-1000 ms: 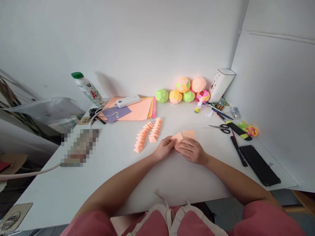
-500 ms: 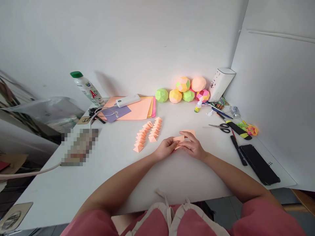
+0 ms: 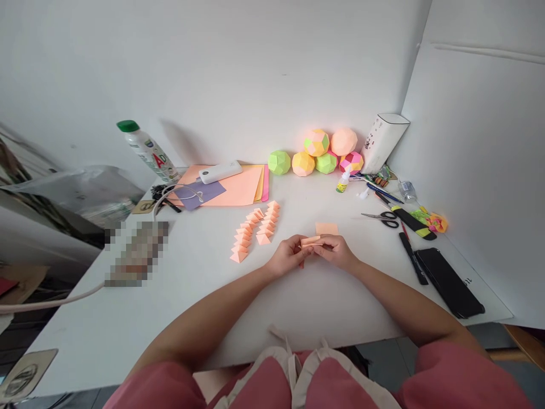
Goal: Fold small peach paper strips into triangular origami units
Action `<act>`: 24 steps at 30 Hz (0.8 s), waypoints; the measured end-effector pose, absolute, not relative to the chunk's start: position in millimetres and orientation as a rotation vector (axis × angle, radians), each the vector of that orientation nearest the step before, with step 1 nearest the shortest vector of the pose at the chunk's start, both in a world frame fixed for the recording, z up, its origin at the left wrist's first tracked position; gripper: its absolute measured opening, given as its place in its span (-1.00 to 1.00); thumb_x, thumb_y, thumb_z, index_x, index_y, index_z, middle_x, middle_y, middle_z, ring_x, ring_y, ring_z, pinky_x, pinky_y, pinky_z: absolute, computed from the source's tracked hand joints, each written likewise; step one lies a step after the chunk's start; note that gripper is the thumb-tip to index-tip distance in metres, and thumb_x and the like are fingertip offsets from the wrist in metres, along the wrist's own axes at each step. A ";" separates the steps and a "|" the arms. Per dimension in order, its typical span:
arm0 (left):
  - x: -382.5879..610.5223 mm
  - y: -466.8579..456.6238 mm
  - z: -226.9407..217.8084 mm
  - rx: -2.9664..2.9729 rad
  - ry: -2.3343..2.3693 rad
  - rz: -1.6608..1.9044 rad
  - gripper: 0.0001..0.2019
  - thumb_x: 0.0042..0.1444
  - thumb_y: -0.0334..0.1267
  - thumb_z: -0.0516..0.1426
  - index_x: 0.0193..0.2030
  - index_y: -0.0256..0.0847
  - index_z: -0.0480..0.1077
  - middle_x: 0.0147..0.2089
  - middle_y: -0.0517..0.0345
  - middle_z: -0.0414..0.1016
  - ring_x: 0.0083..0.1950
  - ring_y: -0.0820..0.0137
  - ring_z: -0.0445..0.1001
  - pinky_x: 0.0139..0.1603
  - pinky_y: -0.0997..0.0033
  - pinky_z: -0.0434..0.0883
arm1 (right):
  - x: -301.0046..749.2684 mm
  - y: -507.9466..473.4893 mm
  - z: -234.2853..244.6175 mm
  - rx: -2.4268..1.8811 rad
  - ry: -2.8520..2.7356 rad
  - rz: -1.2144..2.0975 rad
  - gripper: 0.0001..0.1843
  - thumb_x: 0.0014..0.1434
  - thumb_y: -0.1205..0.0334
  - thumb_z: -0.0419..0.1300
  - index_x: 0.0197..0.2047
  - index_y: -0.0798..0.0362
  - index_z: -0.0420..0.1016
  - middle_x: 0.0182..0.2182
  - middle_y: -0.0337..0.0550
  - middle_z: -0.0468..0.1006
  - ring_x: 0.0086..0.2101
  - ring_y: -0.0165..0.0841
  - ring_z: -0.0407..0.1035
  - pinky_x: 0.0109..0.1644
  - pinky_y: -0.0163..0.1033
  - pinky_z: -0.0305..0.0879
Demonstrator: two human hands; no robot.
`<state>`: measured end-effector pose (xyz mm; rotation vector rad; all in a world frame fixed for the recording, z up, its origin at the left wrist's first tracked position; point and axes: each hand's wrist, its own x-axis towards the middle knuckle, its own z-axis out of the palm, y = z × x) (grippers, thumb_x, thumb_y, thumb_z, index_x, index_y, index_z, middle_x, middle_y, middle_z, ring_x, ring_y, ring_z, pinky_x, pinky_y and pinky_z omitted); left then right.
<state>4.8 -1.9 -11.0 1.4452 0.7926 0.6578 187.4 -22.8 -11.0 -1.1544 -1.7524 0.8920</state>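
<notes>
Both hands pinch one small piece of peach paper (image 3: 311,241), which shows folds and a narrow raised edge. My left hand (image 3: 286,257) grips its left end with thumb and fingers. On the right end, my right hand (image 3: 338,252) presses it between thumb and fingertips. Just beyond the fingers lies a flat peach paper square (image 3: 327,228), partly covered by the right hand. To the left stand two rows of folded peach paper units, a longer row (image 3: 243,237) and a shorter row (image 3: 268,222).
Several paper balls (image 3: 316,142) are stacked by the wall beside a glue bottle (image 3: 342,182). Scissors (image 3: 388,220), a cutter (image 3: 412,222) and a black phone (image 3: 449,282) lie at right. Coloured sheets (image 3: 242,193), a power bank (image 3: 220,172) and a white bottle (image 3: 149,152) are at left.
The paper in my hands has been turned and folded over, showing a narrow edge now. My right fingers have come down and closed on it, leaving more of the flat square visible.
</notes>
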 end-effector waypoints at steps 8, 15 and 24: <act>4.6 -0.1 -14.6 1.455 0.778 0.640 -0.62 0.06 0.06 0.06 -0.26 -0.28 0.32 -0.43 0.20 0.38 -0.61 0.57 0.30 -0.55 0.52 0.24 | 190.7 -21.6 -16.6 -1.168 -1.549 1.222 -0.76 0.10 0.07 0.16 -0.27 0.05 0.27 -0.55 -0.29 0.46 -0.57 -0.46 0.33 -0.47 -0.31 0.32; 3.9 0.2 -17.2 1.424 0.760 0.652 -0.63 0.08 0.05 0.05 -0.25 -0.28 0.30 -0.45 0.19 0.41 -0.64 0.57 0.31 -0.59 0.54 0.21 | 193.1 -20.3 -15.9 -1.175 -1.613 1.292 -0.73 0.12 0.03 0.13 -0.33 0.08 0.32 -0.53 -0.24 0.48 -0.56 -0.47 0.34 -0.47 -0.34 0.30; 4.8 -0.8 -15.3 1.417 0.824 0.638 -0.62 0.08 0.09 0.03 -0.35 -0.26 0.22 -0.48 0.18 0.45 -0.66 0.56 0.34 -0.60 0.56 0.20 | 190.4 -23.9 -11.5 -1.204 -1.629 1.283 -0.71 0.13 0.02 0.12 -0.42 0.09 0.33 -0.52 -0.22 0.47 -0.57 -0.47 0.33 -0.49 -0.34 0.32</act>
